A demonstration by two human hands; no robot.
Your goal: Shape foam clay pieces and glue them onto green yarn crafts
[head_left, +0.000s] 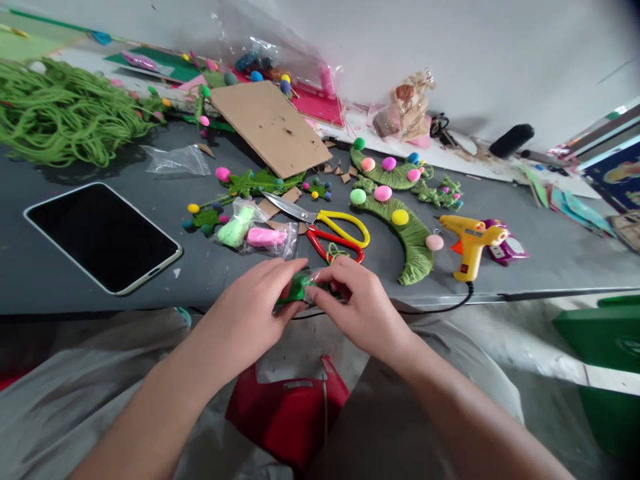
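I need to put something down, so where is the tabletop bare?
The widest bare patch looks to be right of the purple packet, in front of the coloured sheets. A smaller one lies between the tablet and the left hand. It is crowded around the scissors and green wrapped arc.

Hands: two, a left hand (253,300) and a right hand (357,300)
Tablet (103,237): one
Scissors (293,208): one pair, with two handle loops, one yellow and one red
Glue gun (467,243): one
Curved green pieces: two, a nearer arch (413,237) and a farther arch (383,175)
Balls on the nearer arch: four, namely light green (358,197), bright pink (383,193), yellow (400,217) and pale pink (435,243)
Large cardboard sheet (267,127): one
Small cardboard scraps (345,178): several, too small to count surely
Yarn heap (65,117): one
Green packet (300,287) between the fingers: one
Purple packet (505,243): one
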